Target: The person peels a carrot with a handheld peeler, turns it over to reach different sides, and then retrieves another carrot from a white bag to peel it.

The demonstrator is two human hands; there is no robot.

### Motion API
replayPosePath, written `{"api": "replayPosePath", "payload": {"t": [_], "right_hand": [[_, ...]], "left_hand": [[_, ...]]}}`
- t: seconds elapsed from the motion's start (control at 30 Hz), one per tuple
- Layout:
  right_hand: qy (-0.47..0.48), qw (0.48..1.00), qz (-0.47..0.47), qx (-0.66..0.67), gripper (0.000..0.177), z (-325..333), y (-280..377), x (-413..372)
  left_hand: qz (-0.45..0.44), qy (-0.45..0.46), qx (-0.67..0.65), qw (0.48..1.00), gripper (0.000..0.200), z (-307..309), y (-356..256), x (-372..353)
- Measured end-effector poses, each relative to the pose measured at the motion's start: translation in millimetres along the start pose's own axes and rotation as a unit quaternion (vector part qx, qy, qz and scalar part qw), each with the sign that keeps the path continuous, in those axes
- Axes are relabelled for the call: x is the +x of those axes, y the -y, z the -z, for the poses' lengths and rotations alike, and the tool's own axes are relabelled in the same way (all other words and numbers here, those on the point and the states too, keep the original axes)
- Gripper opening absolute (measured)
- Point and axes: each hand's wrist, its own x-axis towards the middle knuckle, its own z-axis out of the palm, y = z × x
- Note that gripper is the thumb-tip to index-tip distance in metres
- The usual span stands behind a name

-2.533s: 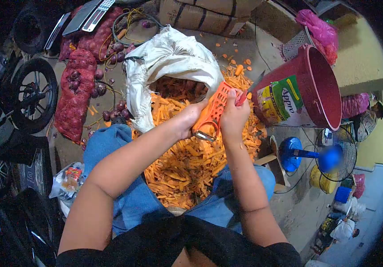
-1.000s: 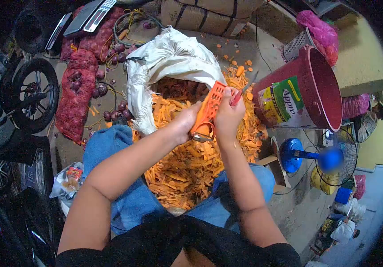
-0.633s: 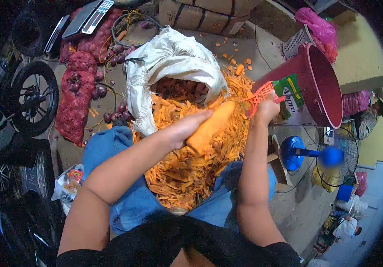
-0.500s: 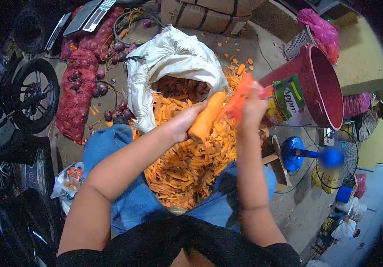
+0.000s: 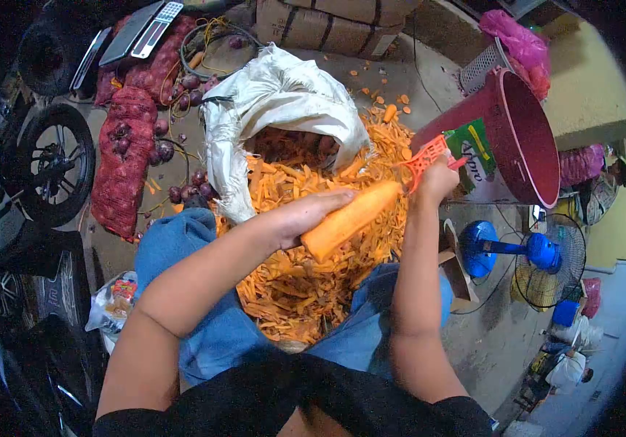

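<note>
A thick orange carrot [image 5: 349, 221] lies tilted in my left hand [image 5: 311, 217], its far end up and to the right. My right hand [image 5: 437, 179] is closed round the handle of an orange-red peeler [image 5: 426, 159], whose head is just above the carrot's far end. Beneath both hands is a large heap of carrot peelings [image 5: 284, 280], between my knees. The heap reaches up to the mouth of a white woven sack [image 5: 284, 84], where darker contents show inside.
Right of the sack a big red bucket [image 5: 498, 131] lies tilted, with a blue fan [image 5: 542, 253] below it. Red net bags of onions [image 5: 124, 164] and a scale [image 5: 135, 36] are at the left. Boxes [image 5: 327, 29] stand behind; a person [image 5: 568, 373] is far right.
The carrot has turned to a flatter slant and its lower end has come down slightly. My right hand and the peeler have moved a little right and down, away from my left hand.
</note>
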Motion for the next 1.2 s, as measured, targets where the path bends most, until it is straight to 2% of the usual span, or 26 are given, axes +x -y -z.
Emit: {"api": "replayPosePath", "payload": {"t": [0.03,0.1,0.13,0.2,0.23,0.3,0.33,0.47,0.53,0.57,0.63,0.67,0.77,0.9,0.97,1.0,1.03,1.1,1.13,1.2], "right_hand": [[0.001,1.000,0.002,-0.001,0.028,-3.2,1.7,-3.6],[-0.002,0.988,0.137,0.065,0.029,-11.6,2.3,-14.9],[0.001,0.988,0.137,0.066,0.029,-11.7,4.4,-15.7],[0.013,0.970,0.194,0.148,0.027,-6.6,12.5,-15.6],[0.013,0.970,0.194,0.148,0.027,-4.3,16.4,-16.2],[0.047,0.974,0.018,0.220,0.022,0.3,28.1,-19.6],[0.042,0.974,-0.018,0.224,0.018,-0.3,48.4,-37.1],[0.109,0.962,-0.018,0.249,0.018,-7.8,44.1,-51.7],[0.143,0.976,0.097,0.133,0.019,-13.5,30.9,-55.7],[0.144,0.976,0.098,0.133,0.019,-14.6,26.4,-58.9],[0.158,0.967,0.158,0.121,0.021,-15.4,33.3,-78.0],[0.174,0.958,0.207,0.091,0.021,-14.4,27.0,-71.1],[0.171,0.958,0.210,0.095,0.018,-15.2,30.9,-68.3],[0.197,0.954,0.217,0.056,0.019,-9.2,30.1,-63.6],[0.206,0.930,0.303,-0.012,0.021,-7.3,33.9,-68.6],[0.165,0.913,0.373,-0.020,0.021,-11.0,31.1,-69.5],[0.165,0.913,0.373,-0.020,0.021,-9.9,31.1,-70.6],[0.200,0.938,0.282,0.022,0.020,-5.3,34.8,-74.2],[0.201,0.938,0.283,0.022,0.020,-5.0,35.1,-73.7],[0.191,0.953,0.197,0.126,0.022,-4.4,35.4,-72.3]], "left_hand": [[-0.002,0.000,-0.001,1.000,0.041,6.8,0.7,3.9],[0.105,0.018,-0.075,0.992,0.041,20.4,-3.7,6.6],[0.061,0.017,-0.048,0.997,0.041,21.2,-4.3,3.0],[0.078,0.019,-0.065,0.995,0.041,17.8,-11.0,-4.0],[0.095,0.023,-0.082,0.992,0.041,16.6,-12.7,-5.6],[0.089,0.005,-0.112,0.990,0.040,19.3,-12.0,-6.7],[0.083,-0.013,-0.141,0.986,0.040,20.5,-11.6,-7.4],[0.032,-0.082,-0.045,0.995,0.040,18.5,-17.0,-6.8],[-0.038,-0.097,0.099,0.990,0.039,21.6,-15.1,-1.5],[-0.039,-0.097,0.099,0.990,0.039,21.5,-16.2,-1.0],[-0.019,-0.090,0.012,0.996,0.030,19.2,-19.7,-1.8],[-0.019,-0.090,0.013,0.996,0.030,20.8,-18.2,-0.9],[-0.035,-0.104,0.015,0.994,0.027,28.1,-11.1,4.7],[0.020,-0.127,-0.033,0.991,0.029,28.8,-13.9,9.8],[0.044,-0.135,-0.068,0.988,0.031,30.9,-16.2,12.1],[0.035,-0.132,-0.105,0.985,0.031,33.2,-16.5,14.6],[0.027,-0.129,-0.141,0.981,0.032,34.0,-17.1,15.7],[0.011,-0.134,-0.131,0.982,0.032,33.1,-17.7,16.8],[0.019,-0.144,-0.119,0.982,0.032,33.3,-16.6,18.1],[0.026,-0.155,-0.107,0.982,0.032,31.0,-15.7,19.1]]}}
